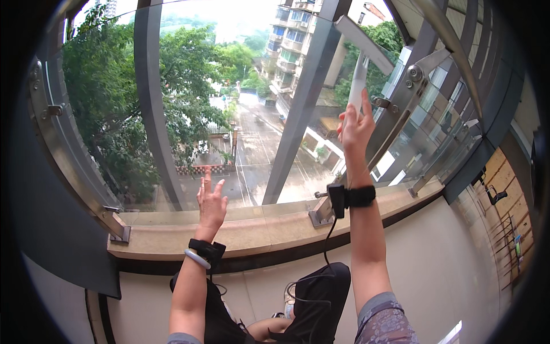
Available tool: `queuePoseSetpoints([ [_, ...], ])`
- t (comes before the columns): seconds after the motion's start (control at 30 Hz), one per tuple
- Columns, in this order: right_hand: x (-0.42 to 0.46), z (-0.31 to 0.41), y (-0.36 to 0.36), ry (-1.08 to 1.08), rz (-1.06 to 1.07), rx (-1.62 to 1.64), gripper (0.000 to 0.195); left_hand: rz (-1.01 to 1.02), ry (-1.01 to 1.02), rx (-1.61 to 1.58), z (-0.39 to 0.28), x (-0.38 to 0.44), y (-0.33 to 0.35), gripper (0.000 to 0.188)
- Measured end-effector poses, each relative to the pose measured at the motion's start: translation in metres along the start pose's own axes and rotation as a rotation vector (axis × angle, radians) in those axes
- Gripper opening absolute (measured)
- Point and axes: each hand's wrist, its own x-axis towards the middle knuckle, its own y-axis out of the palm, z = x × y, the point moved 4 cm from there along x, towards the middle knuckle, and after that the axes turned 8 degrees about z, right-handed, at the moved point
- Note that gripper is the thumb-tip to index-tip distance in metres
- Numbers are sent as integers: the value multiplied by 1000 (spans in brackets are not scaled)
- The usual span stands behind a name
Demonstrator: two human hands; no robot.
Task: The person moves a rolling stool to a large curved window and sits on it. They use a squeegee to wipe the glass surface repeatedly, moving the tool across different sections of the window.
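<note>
My right hand (357, 124) is closed around the white handle of a window squeegee (364, 45), raised at the upper right. The squeegee's wide head lies aslant against or just before the glass panel (240, 172); whether it touches cannot be told. Lower and to the left, my left hand (211, 202) holds nothing, its fingers apart and pointing up near the bottom of the same glass. Both wrists wear black straps with small boxes, and a pale bangle (197, 259) circles the left wrist.
A stone ledge (258, 234) runs below the glass. Steel posts with clamps (414, 73) and a curved metal handrail (462, 43) stand at the right, another steel post (77, 180) at the left. A black cable (327, 241) hangs from the right wrist. Grey window mullions rise behind the glass.
</note>
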Motion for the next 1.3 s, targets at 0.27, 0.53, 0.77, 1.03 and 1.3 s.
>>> queuePoseSetpoints([
  [0.27,-176,-91,69,170,167,161,69,34,-30,-36,4,-1,-6,47],
  [0.53,-187,-85,62,364,188,246,69,35,-6,7,1,-2,-9,46],
  [0.77,-82,-60,36,402,-37,515,76,43,11,-51,-9,0,-8,46],
  [1.03,-235,-49,113,772,335,693,94,0,23,96,1,-1,-7,47],
  [1.3,-103,-131,5,648,-158,775,92,68,-7,32,-7,1,-7,46],
])
